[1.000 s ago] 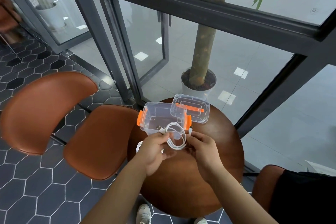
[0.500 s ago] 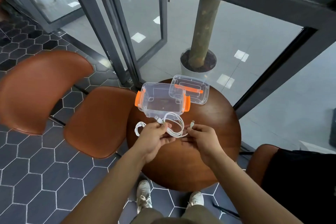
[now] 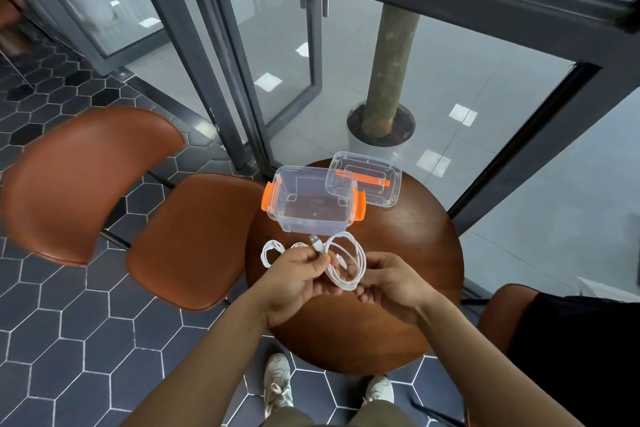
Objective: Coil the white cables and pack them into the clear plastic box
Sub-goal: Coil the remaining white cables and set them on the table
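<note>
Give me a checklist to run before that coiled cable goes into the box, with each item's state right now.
1. Box open: ok, the lid is off and leans on its far right corner.
2. Box has room: ok, nothing visible inside.
3. Cable coiled: ok, several loops gathered.
4. Grip on the coil: ok, left hand pinches one side and right hand supports the other.
5. Loose plug end tucked in: not ok, it sticks out toward the box.
6. Other cable on the table coiled: cannot tell, the left hand partly hides it.
</note>
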